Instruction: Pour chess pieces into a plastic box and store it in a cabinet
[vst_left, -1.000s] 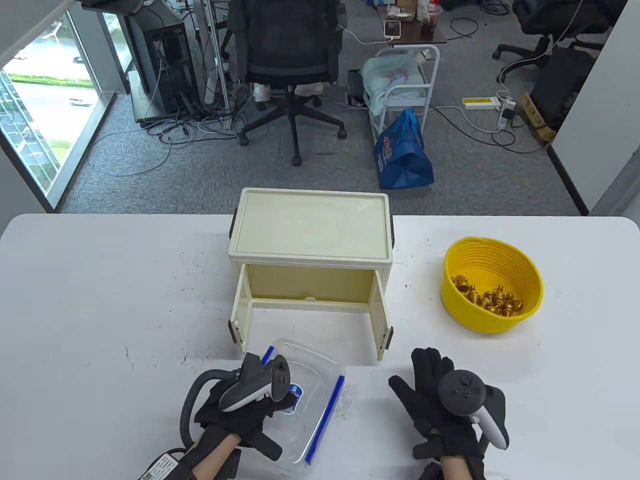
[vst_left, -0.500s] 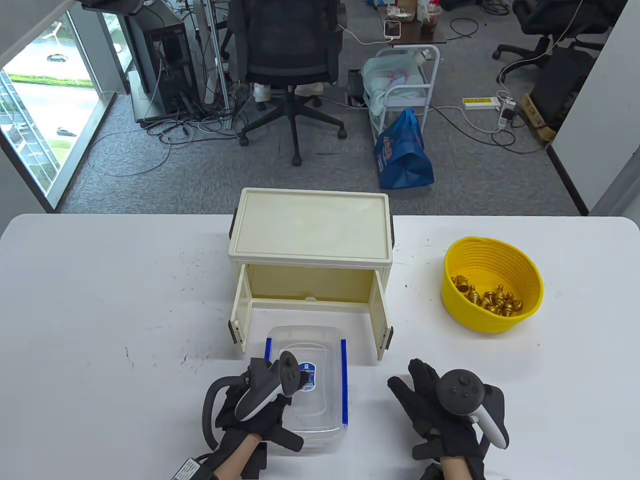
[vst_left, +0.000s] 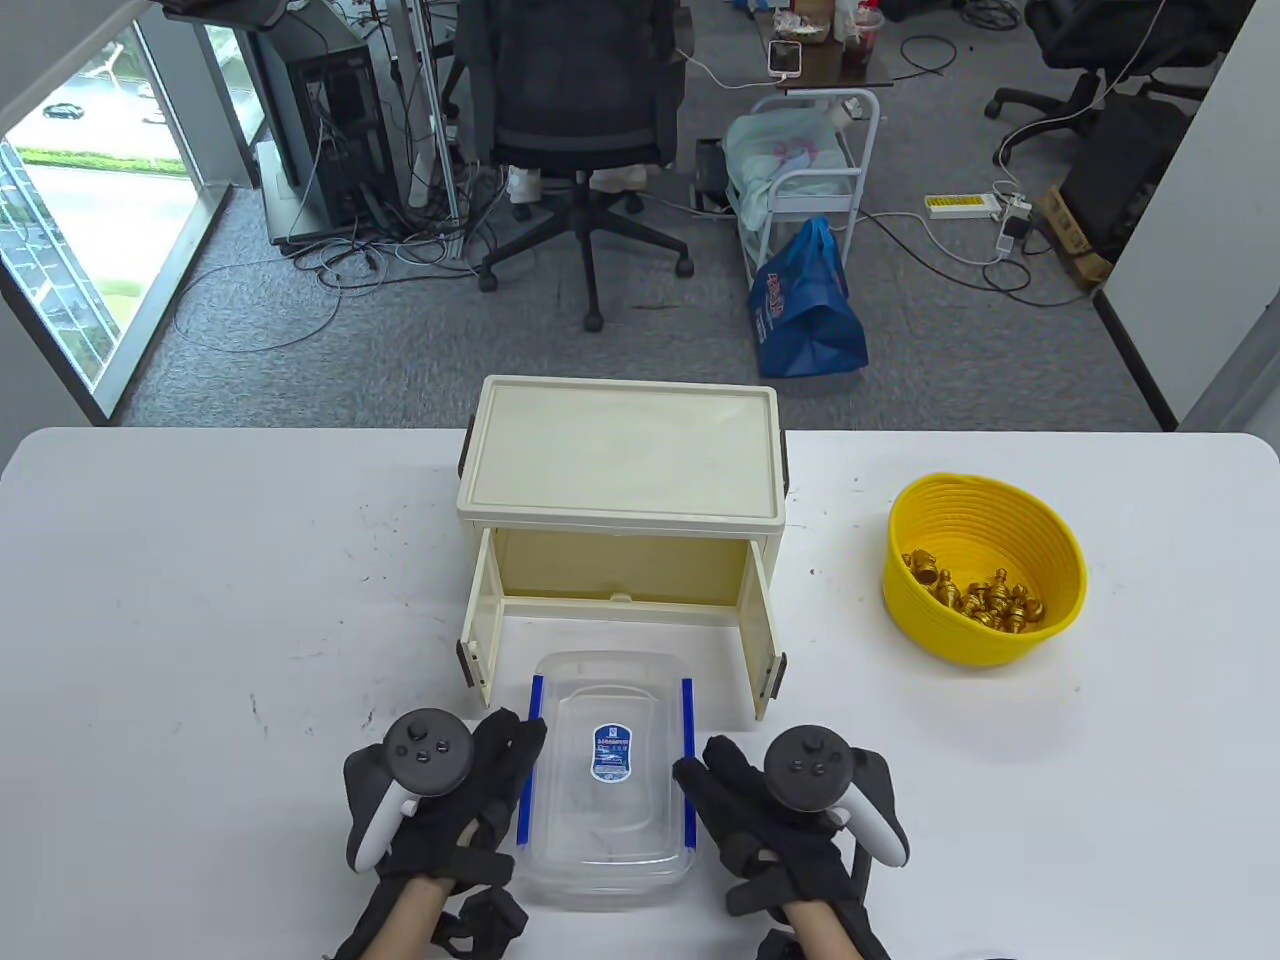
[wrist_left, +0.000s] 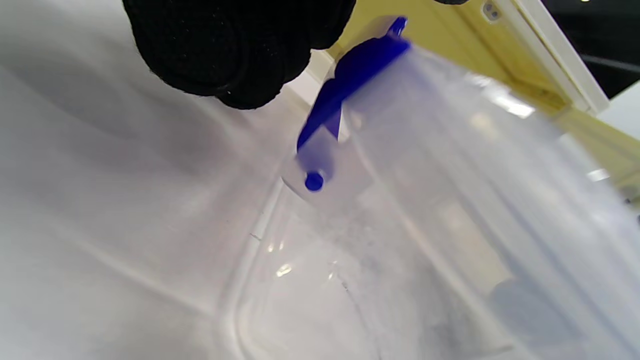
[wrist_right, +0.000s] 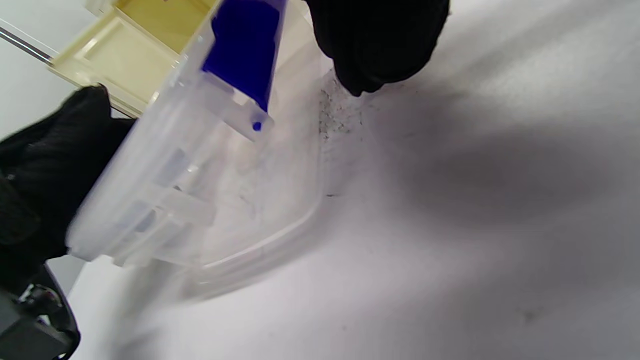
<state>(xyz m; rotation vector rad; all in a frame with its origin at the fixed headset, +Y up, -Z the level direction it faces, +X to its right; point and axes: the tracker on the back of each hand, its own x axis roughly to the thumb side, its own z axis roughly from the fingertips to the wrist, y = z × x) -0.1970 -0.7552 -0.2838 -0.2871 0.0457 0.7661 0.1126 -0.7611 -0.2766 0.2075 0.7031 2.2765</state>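
The plastic box (vst_left: 610, 770), just before the cabinet (vst_left: 620, 500), is flanked by left hand (vst_left: 450, 800) and right hand (vst_left: 770, 810), fingers extended; judged light, stiff, slippery, best gripped at blue-latched sides.

Both wrist views blur the plastic box (wrist_left: 450, 210); grip contact is unclear.

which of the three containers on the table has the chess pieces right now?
The yellow bowl at the right holds the gold pieces. The clear plastic box is lidded; the open cabinet shows none.
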